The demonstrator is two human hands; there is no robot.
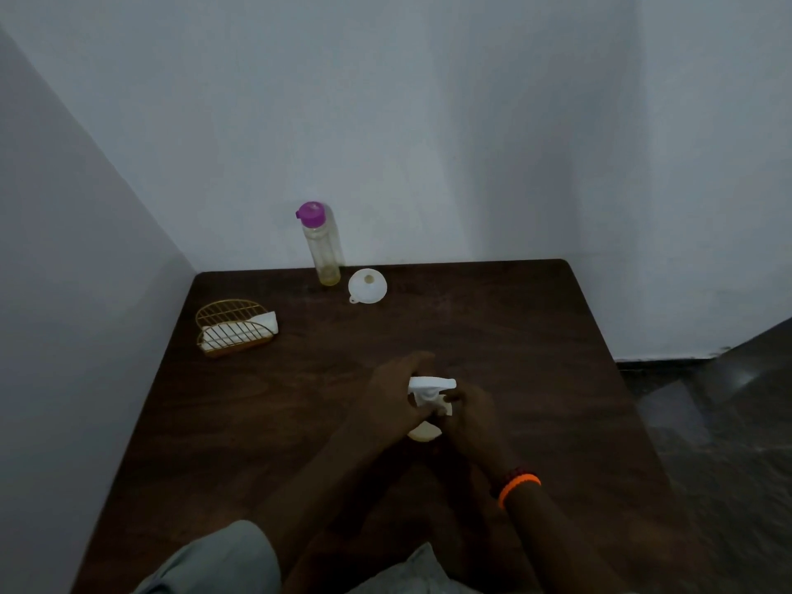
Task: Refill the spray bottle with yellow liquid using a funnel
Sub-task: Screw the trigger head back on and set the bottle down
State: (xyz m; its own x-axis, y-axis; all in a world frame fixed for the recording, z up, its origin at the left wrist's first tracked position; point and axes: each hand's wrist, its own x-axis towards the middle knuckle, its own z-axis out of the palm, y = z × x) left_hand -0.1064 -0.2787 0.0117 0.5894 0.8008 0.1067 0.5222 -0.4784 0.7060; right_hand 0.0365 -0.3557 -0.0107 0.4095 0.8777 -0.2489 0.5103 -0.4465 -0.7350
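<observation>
Fingers (pixel 454 396) of the right hand (pixel 469 415) curl round the white trigger head of the spray bottle (pixel 430 392), while the left hand (pixel 392 394) wraps the bottle from the other side; both are grasping it, near the middle of the table toward six o'clock

Working down in size: the dark wooden table (pixel 514 358) fills the corner of the room. At nine to ten o'clock sits a gold wire napkin holder (pixel 233 327) with white napkins. At twelve o'clock, against the wall, stands the clear bottle with a purple cap (pixel 321 244); only a shallow layer of yellow liquid (pixel 329 276) shows at its bottom, cap on. Just beside it, toward one o'clock, lies the white funnel (pixel 367 285), mouth up, untouched. An orange band (pixel 518 486) rings the right wrist

I'd judge either the very start, with the head being unscrewed, or the close, with it going back on: I cannot tell which
</observation>
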